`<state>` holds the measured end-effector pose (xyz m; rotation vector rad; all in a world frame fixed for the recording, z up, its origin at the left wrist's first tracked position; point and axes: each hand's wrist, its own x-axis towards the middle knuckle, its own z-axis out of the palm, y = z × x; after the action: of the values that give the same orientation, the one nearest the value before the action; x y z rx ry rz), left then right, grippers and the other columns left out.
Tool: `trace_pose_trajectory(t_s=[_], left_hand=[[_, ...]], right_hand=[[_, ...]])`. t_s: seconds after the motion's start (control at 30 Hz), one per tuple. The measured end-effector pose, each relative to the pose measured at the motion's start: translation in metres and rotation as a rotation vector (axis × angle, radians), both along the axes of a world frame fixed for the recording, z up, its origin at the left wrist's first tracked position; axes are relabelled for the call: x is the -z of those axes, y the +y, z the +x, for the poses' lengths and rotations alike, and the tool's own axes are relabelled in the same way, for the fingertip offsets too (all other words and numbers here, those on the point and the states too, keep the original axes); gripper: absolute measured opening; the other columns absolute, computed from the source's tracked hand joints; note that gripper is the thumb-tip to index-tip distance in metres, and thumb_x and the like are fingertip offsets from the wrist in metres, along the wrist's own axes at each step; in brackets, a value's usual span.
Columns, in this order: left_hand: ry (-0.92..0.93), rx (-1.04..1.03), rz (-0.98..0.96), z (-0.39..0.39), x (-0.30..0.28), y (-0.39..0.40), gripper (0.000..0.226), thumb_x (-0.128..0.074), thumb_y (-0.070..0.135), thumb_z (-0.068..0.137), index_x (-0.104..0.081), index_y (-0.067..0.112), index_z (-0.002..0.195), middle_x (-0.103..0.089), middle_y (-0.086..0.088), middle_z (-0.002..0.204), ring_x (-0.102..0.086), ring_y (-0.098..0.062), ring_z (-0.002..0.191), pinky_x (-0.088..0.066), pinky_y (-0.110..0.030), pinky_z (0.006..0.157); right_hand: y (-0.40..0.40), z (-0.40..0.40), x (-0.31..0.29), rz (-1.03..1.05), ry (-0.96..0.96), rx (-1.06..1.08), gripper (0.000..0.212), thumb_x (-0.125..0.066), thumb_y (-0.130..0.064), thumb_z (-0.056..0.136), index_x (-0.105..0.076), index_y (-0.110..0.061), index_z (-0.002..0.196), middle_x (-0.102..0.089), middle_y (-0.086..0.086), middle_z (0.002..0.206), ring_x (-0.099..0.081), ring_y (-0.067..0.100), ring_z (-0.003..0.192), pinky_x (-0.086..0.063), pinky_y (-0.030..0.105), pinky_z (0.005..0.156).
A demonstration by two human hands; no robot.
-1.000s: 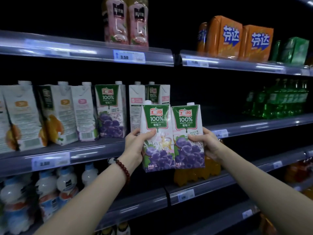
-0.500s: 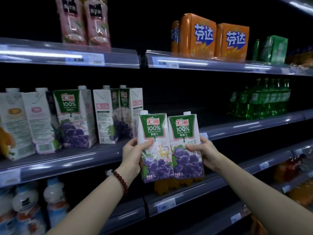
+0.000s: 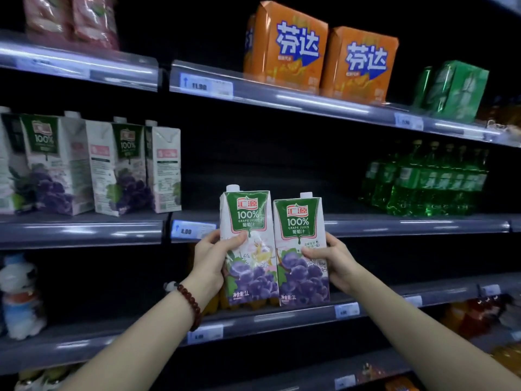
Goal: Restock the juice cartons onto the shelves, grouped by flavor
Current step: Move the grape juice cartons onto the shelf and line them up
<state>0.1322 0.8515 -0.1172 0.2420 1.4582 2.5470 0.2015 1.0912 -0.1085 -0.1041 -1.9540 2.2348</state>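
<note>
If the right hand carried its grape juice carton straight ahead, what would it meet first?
Probably nothing soon: the right hand and its purple-and-green grape juice carton face a bare stretch of the grey middle shelf. Depth is unclear.

Top shelf, as I saw it: two orange packs (image 3: 321,56) stood side by side, a green pack (image 3: 455,90) to their right
Top left: pink bottles (image 3: 72,19), blurred
Middle shelf, right: green bottles (image 3: 425,180) stood in a row
Lower left: white bottles (image 3: 21,294)
Shelf edges: blue price tags (image 3: 207,85)
</note>
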Motion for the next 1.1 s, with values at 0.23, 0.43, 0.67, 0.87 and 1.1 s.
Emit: trace_pose_trajectory(t_s=[0.23,0.43,0.67,0.87,1.1], left_hand=[[-0.005,-0.013,-0.047,0.006,0.005,0.034,0.045,-0.081,0.004,0.065,-0.061,0.006,0.106,-0.076,-0.013,0.09,-0.074,-0.03,0.08,-0.059,-0.035,0.06],[0.035,0.042,-0.069,-0.003,0.013,0.061,0.047,-0.081,0.006,0.063,-0.061,0.01,0.105,-0.077,-0.009,0.09,-0.074,-0.027,0.081,-0.059,-0.032,0.057],[0.011,0.116,-0.096,0.0,0.026,0.104,0.055,-0.082,0.01,0.057,-0.061,0.009,0.108,-0.076,-0.011,0.093,-0.074,-0.029,0.084,-0.059,-0.036,0.063],[0.0,0.094,-0.085,0.007,0.045,0.16,0.056,-0.082,0.01,0.056,-0.06,0.012,0.107,-0.076,-0.011,0.092,-0.074,-0.029,0.082,-0.059,-0.033,0.058],[-0.035,0.005,-0.074,0.021,0.072,0.235,0.06,-0.084,0.007,0.054,-0.057,0.014,0.107,-0.076,-0.011,0.094,-0.074,-0.032,0.084,-0.059,-0.035,0.06]], right_hand=[[0.037,-0.001,0.012,-0.012,-0.015,-0.02,0.072,-0.078,0.003,0.058,-0.052,-0.004,0.125,-0.071,0.02,0.108,-0.07,0.036,0.094,-0.057,0.042,0.077],[0.065,-0.005,0.027,-0.043,-0.017,0.0,0.072,-0.08,0.003,0.056,-0.053,-0.005,0.122,-0.074,0.016,0.103,-0.073,0.032,0.087,-0.059,0.035,0.066],[0.112,0.001,0.045,-0.082,-0.037,0.012,0.07,-0.079,0.005,0.056,-0.054,-0.004,0.121,-0.074,0.018,0.099,-0.073,0.032,0.082,-0.059,0.035,0.062],[0.172,0.003,0.059,-0.054,-0.081,-0.032,0.066,-0.08,0.002,0.058,-0.055,0.0,0.119,-0.074,0.019,0.098,-0.073,0.031,0.081,-0.059,0.034,0.062],[0.252,-0.005,0.072,-0.017,-0.121,-0.159,0.076,-0.084,0.0,0.052,-0.055,-0.007,0.122,-0.07,0.02,0.111,-0.068,0.042,0.099,-0.056,0.047,0.083]])
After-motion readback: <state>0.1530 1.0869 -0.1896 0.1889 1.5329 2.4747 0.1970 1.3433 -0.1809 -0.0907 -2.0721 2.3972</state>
